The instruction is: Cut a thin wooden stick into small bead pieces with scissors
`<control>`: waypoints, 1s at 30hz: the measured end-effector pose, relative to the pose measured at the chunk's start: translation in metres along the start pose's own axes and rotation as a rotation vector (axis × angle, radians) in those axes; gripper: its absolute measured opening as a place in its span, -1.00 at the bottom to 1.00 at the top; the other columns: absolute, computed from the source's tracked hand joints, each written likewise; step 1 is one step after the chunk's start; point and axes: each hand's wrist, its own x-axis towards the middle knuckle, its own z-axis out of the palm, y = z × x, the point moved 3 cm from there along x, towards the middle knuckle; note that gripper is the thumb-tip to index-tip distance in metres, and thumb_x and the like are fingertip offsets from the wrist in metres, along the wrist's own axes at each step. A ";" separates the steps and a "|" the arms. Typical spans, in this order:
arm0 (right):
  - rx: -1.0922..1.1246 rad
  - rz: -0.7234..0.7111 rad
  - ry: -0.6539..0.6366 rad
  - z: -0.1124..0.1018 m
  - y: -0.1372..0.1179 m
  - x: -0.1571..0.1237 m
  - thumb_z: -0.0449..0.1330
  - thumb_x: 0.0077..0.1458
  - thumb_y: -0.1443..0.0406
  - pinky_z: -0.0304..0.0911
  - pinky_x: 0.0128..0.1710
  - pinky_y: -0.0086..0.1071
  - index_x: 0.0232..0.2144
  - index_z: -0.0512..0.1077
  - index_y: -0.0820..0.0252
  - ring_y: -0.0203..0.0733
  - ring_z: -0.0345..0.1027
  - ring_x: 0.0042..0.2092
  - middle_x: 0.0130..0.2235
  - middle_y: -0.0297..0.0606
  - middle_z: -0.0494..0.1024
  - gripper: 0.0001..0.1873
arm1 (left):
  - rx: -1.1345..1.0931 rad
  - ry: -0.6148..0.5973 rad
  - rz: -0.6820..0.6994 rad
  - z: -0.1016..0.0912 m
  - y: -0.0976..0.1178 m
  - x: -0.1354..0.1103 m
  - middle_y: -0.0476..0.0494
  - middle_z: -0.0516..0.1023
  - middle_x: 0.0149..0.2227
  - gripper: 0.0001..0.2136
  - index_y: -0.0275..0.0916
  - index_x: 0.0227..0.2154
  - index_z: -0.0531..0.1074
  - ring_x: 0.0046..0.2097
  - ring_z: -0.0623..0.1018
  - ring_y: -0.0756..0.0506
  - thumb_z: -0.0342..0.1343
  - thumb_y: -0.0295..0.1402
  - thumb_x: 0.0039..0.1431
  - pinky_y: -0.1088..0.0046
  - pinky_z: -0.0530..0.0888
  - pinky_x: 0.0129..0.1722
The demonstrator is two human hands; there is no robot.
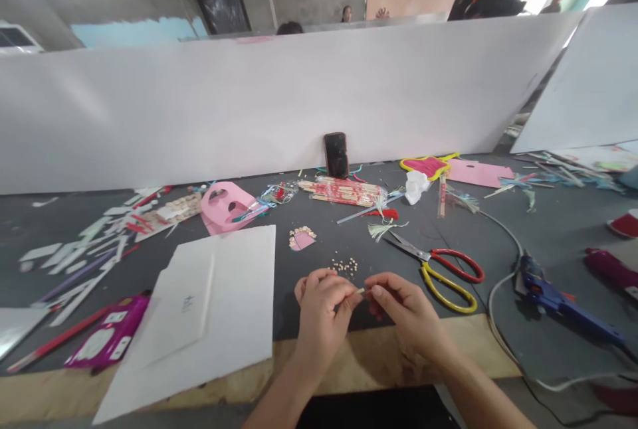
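Observation:
Both of my hands are close together over the table's front edge. Pinched at the fingertips of my left hand (323, 303) is a small pale stick piece (361, 291), its end pointing toward the other hand. My right hand (406, 309) is closed, thumb against fingers, with something reddish partly hidden beneath it. Just beyond my fingers lie several small beige bits (346, 264). A little farther off is a small pink card piece (303, 240) with beige bits along its upper edge. Scissors (429, 257) with one red and one yellow handle lie open-bladed to the right.
A blue glue gun (558, 309) and its grey cable lie at right. White foam sheets (239, 296) and a purple packet (112, 333) are at left. Behind are a pink mask (226, 206), wrapped chopsticks (343, 191), a phone (336, 155) and a white partition (279, 103).

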 end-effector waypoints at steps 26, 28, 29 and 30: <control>-0.908 -0.220 0.355 -0.091 0.013 -0.008 -0.03 0.19 0.09 0.12 -0.53 -0.40 -0.50 0.27 0.09 -0.24 0.24 -0.55 -0.56 -0.35 0.40 -0.70 | 0.105 0.129 0.069 -0.010 -0.034 -0.042 -0.10 0.53 -0.27 -0.92 -0.18 -0.37 0.36 -0.02 0.40 -0.20 0.04 -0.48 0.21 0.19 0.35 -0.02; -0.996 -0.243 0.369 -0.108 0.020 -0.004 -0.02 0.14 0.10 0.25 -0.29 -0.24 -0.30 0.37 0.13 -0.05 0.39 -0.27 -0.27 -0.13 0.53 -0.72 | 0.119 0.117 0.051 -0.008 -0.034 -0.043 -0.09 0.54 -0.33 -0.92 -0.18 -0.38 0.36 -0.04 0.41 -0.20 0.04 -0.48 0.20 0.19 0.36 -0.06; -1.035 -0.251 0.355 -0.114 0.024 -0.002 -0.01 0.12 0.10 0.25 -0.18 -0.16 -0.25 0.39 0.15 0.03 0.39 -0.17 -0.19 -0.07 0.53 -0.69 | 0.131 0.118 0.043 -0.007 -0.033 -0.044 -0.09 0.54 -0.34 -0.91 -0.18 -0.39 0.36 -0.05 0.42 -0.21 0.04 -0.47 0.20 0.20 0.36 -0.07; -1.069 -0.256 0.338 -0.118 0.028 0.000 -0.01 0.11 0.11 0.23 -0.11 -0.09 -0.23 0.40 0.16 0.08 0.37 -0.10 -0.15 -0.03 0.53 -0.68 | 0.144 0.125 0.037 -0.005 -0.032 -0.044 -0.09 0.54 -0.34 -0.91 -0.18 -0.40 0.36 -0.05 0.43 -0.22 0.04 -0.47 0.20 0.20 0.36 -0.09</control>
